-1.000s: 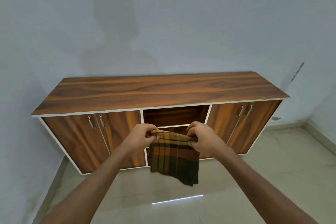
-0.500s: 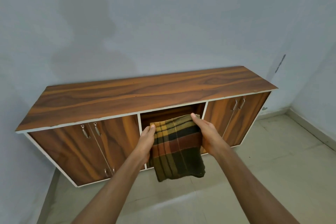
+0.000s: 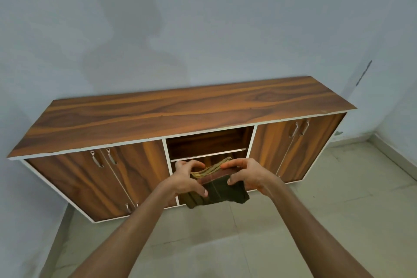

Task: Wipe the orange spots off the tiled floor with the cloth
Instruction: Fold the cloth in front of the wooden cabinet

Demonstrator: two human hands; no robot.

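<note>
From my head camera, I hold the cloth (image 3: 216,185) in the air with both hands, in front of the cabinet (image 3: 180,110), level with its open middle shelves. It is bunched into a thick pad, I judge so it will fit under one palm for wiping. My left hand (image 3: 188,179) grips its left edge, thumb below and fingers curled over the top. My right hand (image 3: 247,175) clamps the right edge the same way, fingers closed on the fabric. Both forearms reach straight forward from the bottom of the view, wrists level, hands close together. The floor (image 3: 316,221) lies below the cabinet front; I see no orange spots on the visible tiles, so wiping is not yet begun.
</note>
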